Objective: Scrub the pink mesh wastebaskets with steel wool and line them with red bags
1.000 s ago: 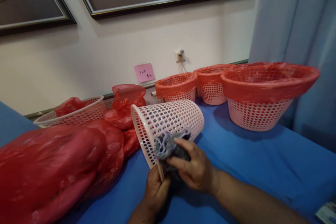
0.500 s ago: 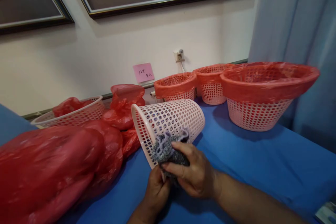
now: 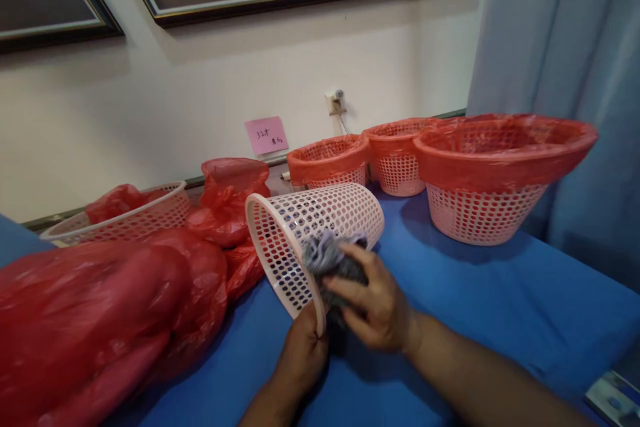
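Observation:
A pale pink perforated basket lies tipped on its side on the blue table, its mouth facing left. My left hand grips the lower rim of that basket from below. My right hand is closed on a grey cloth and presses it against the basket's outer wall near the rim.
A heap of red plastic bags covers the table's left side, with a wide basket behind it. Three baskets lined with red bags stand at the back right. A pink note is stuck on the wall. A curtain hangs at the right.
My right hand has slid the grey cloth a little up and to the right along the basket's wall. The view has shifted slightly.

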The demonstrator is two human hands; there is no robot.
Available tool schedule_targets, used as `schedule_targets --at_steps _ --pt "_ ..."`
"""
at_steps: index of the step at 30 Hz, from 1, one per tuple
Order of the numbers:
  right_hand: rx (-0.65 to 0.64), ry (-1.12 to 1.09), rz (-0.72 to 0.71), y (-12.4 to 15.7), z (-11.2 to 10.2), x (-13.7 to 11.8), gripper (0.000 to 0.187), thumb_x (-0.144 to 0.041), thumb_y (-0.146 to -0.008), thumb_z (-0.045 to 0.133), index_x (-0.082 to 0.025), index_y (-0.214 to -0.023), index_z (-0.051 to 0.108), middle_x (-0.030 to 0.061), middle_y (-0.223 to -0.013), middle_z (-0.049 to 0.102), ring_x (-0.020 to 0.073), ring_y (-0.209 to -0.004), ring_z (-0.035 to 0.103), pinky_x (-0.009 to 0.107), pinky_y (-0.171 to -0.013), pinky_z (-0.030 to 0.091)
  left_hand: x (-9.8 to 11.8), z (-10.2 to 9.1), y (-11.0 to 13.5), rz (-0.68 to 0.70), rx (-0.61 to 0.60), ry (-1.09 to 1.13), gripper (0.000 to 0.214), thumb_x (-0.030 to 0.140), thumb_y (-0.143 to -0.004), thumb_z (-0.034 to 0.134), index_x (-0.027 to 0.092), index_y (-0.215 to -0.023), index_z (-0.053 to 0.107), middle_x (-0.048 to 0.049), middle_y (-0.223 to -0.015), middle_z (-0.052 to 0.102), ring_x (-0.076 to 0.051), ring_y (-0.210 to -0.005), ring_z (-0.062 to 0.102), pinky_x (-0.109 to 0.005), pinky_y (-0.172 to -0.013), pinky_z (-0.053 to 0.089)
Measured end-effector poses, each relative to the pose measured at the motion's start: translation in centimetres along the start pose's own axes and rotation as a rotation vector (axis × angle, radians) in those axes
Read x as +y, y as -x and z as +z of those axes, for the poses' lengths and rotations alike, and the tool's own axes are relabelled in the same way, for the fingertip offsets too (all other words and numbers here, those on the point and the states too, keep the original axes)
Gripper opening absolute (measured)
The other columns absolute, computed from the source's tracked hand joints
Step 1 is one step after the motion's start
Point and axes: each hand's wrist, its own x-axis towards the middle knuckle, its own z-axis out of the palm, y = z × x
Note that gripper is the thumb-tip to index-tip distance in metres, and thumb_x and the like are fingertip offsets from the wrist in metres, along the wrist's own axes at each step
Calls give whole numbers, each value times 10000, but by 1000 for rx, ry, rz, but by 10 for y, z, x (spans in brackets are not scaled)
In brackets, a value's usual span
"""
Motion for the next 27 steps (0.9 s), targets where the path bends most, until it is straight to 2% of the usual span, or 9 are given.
schedule_targets --at_steps 3,6,8,13,15,19,23,25,27 --pt "-47 -64 -152 3 5 -24 537 -161 -793 585 -223 -1325 618 137 -1515 403 284 -1266 553 459 -988 566 2 -3 5 -18 93 46 284 269 -819 663 183 -1078 741 -89 -986 796 -267 -901 753 -345 -787 633" --pt "-75 -79 -138 5 6 -19 502 -146 -783 579 -207 -1277 646 136 -1496 431 273 -1257 565 435 -1004 559 4 -4 12 -11 244 71 273 379 -862 669 172 -1021 747 -79 -919 788 -235 -810 741 -327 -752 628" --pt "-22 -43 13 5 5 0 494 -129 -800 565 -212 -1279 652 131 -1512 426 280 -1326 527 454 -1081 511 5 -3 15 -47 282 105 318 404 -929 611 171 -1095 748 -95 -1001 791 -253 -927 748 -363 -851 623" --pt "347 94 743 4 -3 70 398 -281 -860 555 -216 -1225 699 138 -1344 562 314 -1297 547 585 -1169 394 2 0 20 -62 224 92 387 384 -967 582 184 -1275 705 -119 -1184 767 -311 -1171 696 -477 -1057 541" --pt "364 118 827 3 -5 78 432 -338 -874 553 -205 -1266 675 145 -1346 555 322 -1304 540 601 -1176 377 0 0 21 -36 188 57 400 360 -965 583 188 -1309 689 -128 -1212 757 -316 -1205 678 -491 -1094 511" --pt "85 136 362 4 2 25 630 -357 -886 634 -217 -1481 484 155 -1620 263 354 -1475 360 591 -1191 366 0 1 18 2 148 47 406 336 -960 572 194 -1325 680 -135 -1291 723 -316 -1235 661 -490 -1124 482" --pt "-98 56 -77 9 12 -24 687 -236 -836 662 -225 -1496 471 138 -1642 222 331 -1420 426 515 -1134 468 -2 0 17 13 160 93 356 354 -938 583 201 -1228 720 -108 -1232 751 -300 -1086 720 -440 -1018 565" --pt "-65 56 -29 10 13 -11 658 -161 -815 619 -242 -1460 519 117 -1628 261 316 -1423 430 505 -1141 465 -2 1 18 -16 174 90 347 340 -944 579 207 -1230 723 -100 -1223 754 -296 -1097 717 -436 -1023 562" --pt "50 99 227 10 10 24 617 -136 -801 581 -248 -1408 576 110 -1601 314 317 -1441 416 534 -1169 427 -2 2 18 -42 176 77 367 325 -953 574 201 -1270 711 -109 -1251 741 -305 -1181 687 -468 -1084 520"
